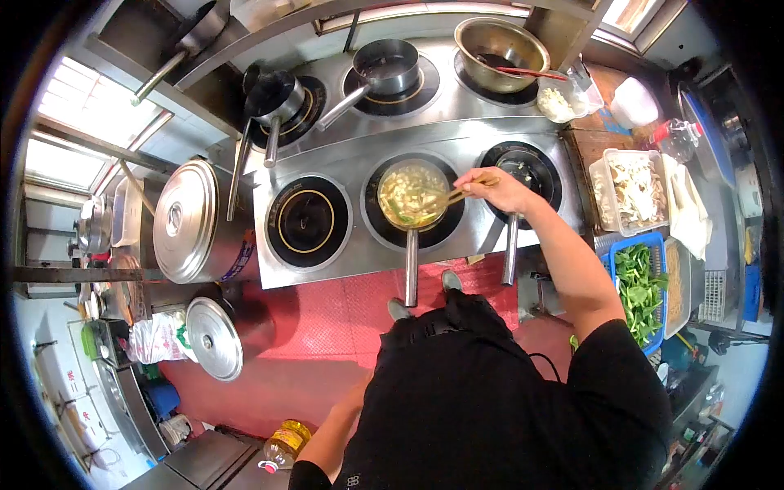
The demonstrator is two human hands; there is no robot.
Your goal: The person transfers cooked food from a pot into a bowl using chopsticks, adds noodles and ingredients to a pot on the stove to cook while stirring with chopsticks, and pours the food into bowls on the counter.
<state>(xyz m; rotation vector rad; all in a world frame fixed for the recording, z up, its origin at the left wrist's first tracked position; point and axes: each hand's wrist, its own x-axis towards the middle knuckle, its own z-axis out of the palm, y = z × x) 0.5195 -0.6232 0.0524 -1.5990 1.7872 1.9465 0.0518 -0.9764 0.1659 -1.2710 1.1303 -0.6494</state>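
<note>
My right hand (496,189) is closed around a pair of wooden chopsticks (459,194). Their tips dip into a saucepan (412,260) on the middle front burner. Inside it is a yellowish soup (411,193) with pale pieces and some green leaves. Just under my right hand and wrist, a second long-handled pan (512,245) stands on the right front burner, dark inside. My left hand (357,398) hangs low beside my black clothing, its fingers hidden against my body, so what it holds, if anything, does not show.
Long-handled pots (386,72) and a steel bowl (500,51) stand on the back burners. At right are a tub of sliced food (641,192) and a blue basket of greens (639,286). Large lidded pots (184,220) stand left; an oil bottle (287,441) is behind.
</note>
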